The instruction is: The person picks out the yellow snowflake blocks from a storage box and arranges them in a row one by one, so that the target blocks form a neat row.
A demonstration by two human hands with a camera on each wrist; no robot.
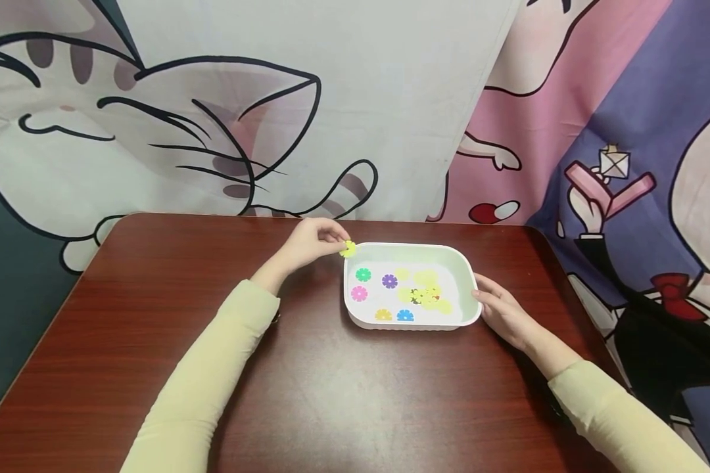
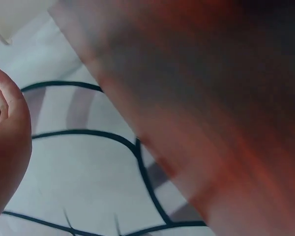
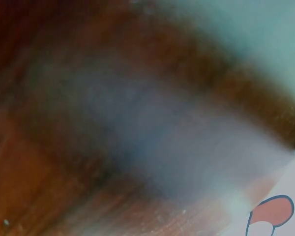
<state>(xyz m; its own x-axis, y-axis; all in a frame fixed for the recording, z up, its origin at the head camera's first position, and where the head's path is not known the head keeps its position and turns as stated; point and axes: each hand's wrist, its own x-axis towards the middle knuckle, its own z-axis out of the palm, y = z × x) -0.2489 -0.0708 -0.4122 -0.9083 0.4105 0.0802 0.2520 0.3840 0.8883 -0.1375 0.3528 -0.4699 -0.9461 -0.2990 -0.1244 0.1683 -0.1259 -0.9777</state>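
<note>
In the head view, my left hand [image 1: 315, 242] pinches a small yellow notched, flower-shaped disc [image 1: 348, 249] at the upper left corner of a white tray [image 1: 411, 326]. My right hand [image 1: 505, 314] holds the tray's right end, its thumb at the rim and the fingers along the outside. Inside lie a green disc [image 1: 363, 274], a pink disc [image 1: 359, 293], a purple disc [image 1: 390, 281], an orange-yellow disc [image 1: 383, 315] and a blue disc [image 1: 405, 315]. Right of them is a pale yellow patch [image 1: 426, 278] with darker bits. The left wrist view catches part of my left hand [image 2: 10, 132].
The tray stands on a dark reddish-brown wooden table [image 1: 331, 407]. Behind the table's far edge hangs a cloth printed with cartoon figures [image 1: 390, 98]. The right wrist view is mostly blurred.
</note>
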